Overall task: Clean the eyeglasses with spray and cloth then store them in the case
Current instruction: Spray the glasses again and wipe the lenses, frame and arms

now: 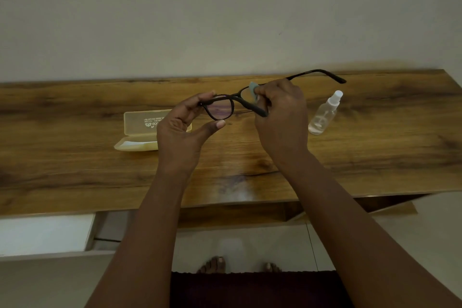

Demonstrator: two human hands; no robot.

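Over the wooden table (75, 157) we hold the eyeglasses (220, 110) in the air, their front running left to right between our hands. Our left hand (180, 132) pinches the left lens rim, fingers on top and thumb beneath. Our right hand (280, 117) is curled, pressing the cloth (253, 89) onto the right lens, so the lens being wiped sits right at those fingertips. One temple juts away to the far right. We judge wiping is under way; storing comes later. The open case (140, 130) lies on the table just behind and below our left hand, nearer that side, and the spray bottle (323, 115) stands just right of our right hand.
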